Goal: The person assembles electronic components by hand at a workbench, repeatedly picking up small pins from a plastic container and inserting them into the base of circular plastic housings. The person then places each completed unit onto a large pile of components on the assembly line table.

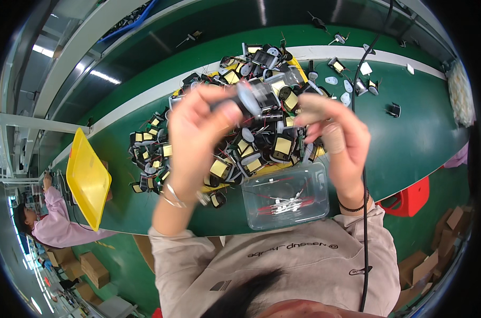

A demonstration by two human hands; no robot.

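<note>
Above the pile, my left hand [201,124] is closed on a small black electronic part [249,98] with a pale grey oval piece, smeared by motion. My right hand [338,132] is held up to the right of that part, its bent fingers apart and the fingertips blurred. Coverings wrap its thumb and a finger, and I see nothing held in it. Beneath both hands lies a heap of similar black parts [283,147] with yellow pads, grey ovals and thin wires. Yellow tray edges [272,173] show under the heap.
A clear plastic box [251,212] with red wires and white connectors stands near me. Left is a tilted yellow tray [89,180]; loose parts [359,85] lie to the right. A black cable [364,212] hangs down. Beyond are a red stool [410,199] and a person in pink [60,222].
</note>
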